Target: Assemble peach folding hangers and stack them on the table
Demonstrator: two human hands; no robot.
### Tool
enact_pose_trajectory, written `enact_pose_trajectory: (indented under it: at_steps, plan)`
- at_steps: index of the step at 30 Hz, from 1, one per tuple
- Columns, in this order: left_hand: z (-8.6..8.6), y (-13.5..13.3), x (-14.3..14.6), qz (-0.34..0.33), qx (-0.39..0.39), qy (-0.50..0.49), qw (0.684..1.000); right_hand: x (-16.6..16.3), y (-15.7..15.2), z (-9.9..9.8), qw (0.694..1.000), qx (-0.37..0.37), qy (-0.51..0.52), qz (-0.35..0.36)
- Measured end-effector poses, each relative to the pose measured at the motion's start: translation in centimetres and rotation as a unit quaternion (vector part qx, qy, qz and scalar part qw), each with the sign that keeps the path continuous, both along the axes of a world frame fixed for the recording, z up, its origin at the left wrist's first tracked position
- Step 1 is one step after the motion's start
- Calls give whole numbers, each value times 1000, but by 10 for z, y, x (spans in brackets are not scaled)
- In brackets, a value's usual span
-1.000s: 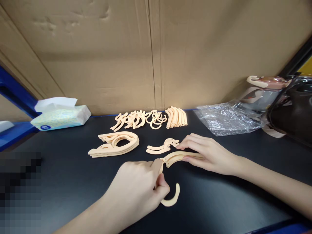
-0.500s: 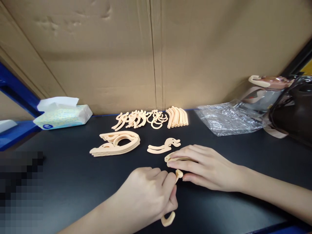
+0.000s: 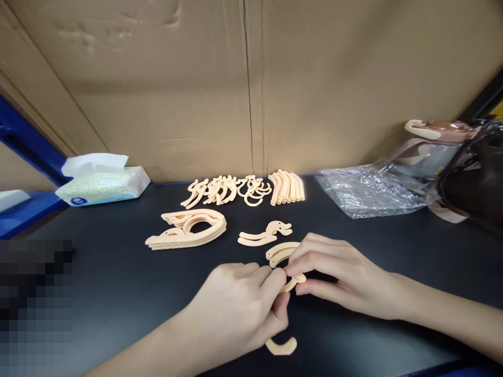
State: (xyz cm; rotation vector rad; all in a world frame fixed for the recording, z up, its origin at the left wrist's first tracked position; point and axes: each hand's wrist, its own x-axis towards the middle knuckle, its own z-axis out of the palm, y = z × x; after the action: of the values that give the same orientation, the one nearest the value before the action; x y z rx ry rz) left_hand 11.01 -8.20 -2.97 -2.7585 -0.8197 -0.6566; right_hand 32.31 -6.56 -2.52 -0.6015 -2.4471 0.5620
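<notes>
My left hand (image 3: 239, 306) is closed around a cream plastic hook (image 3: 282, 347), whose curved tip sticks out below the fist. The hook's other end shows between my two hands. There the fingers and thumb of my right hand (image 3: 340, 272) close on that end. Just beyond the fingertips lie two curved hanger arms (image 3: 281, 254), partly covered by my right hand. Farther back rests a pair of curved pieces with small holes (image 3: 257, 238). To the left is a stack of cream folding hangers (image 3: 192, 242).
Along the back of the black table sit curved pieces (image 3: 220, 189), loose hooks (image 3: 253, 191) and a row of bent arms (image 3: 288, 187). A tissue pack (image 3: 106, 183) stands back left. Clear plastic wrap (image 3: 365, 191) and a bottle (image 3: 416, 157) are at the right.
My right hand has drawn back off the two hanger arms, uncovering more of them, and its fingers have come to the hook's end. The hook has shifted slightly right.
</notes>
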Motion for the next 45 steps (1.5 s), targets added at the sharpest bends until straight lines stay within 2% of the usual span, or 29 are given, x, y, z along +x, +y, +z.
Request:
enact_pose_trajectory:
  at_steps: [5, 9, 14, 20, 22, 25, 27, 33, 39, 45]
  plan:
    - [-2, 5, -3, 30, -49, -17, 998, 3, 2, 1, 1000, 2, 9, -16]
    - [0, 11, -5, 92, -106, -35, 989, 6, 4, 3, 999, 2, 23, -46]
    - [6, 13, -4, 159, -242, -57, 955, 4, 4, 1, 993, -4, 48, -110]
    - [4, 16, -4, 164, -337, -107, 921, 4, 4, -1, 991, 52, 65, -102]
    - [2, 18, -5, 147, -388, -145, 898, 6, 6, -2, 992, 51, 62, -94]
    - [1, 21, -5, 118, -484, -214, 840, 8, 8, -1, 996, 31, 44, -68]
    - [2, 22, -6, 111, -511, -238, 819, 7, 7, 0, 999, 11, 35, -40]
    - [1, 24, -7, 88, -451, -240, 855, 4, 1, 5, 997, -27, -12, 70]
    - [-6, 23, -6, 117, -368, -215, 897, 2, -8, 1, 992, 13, -116, 39]
    - [-7, 23, -5, 115, -359, -211, 902, -1, -7, 1, 996, 48, -77, 18]
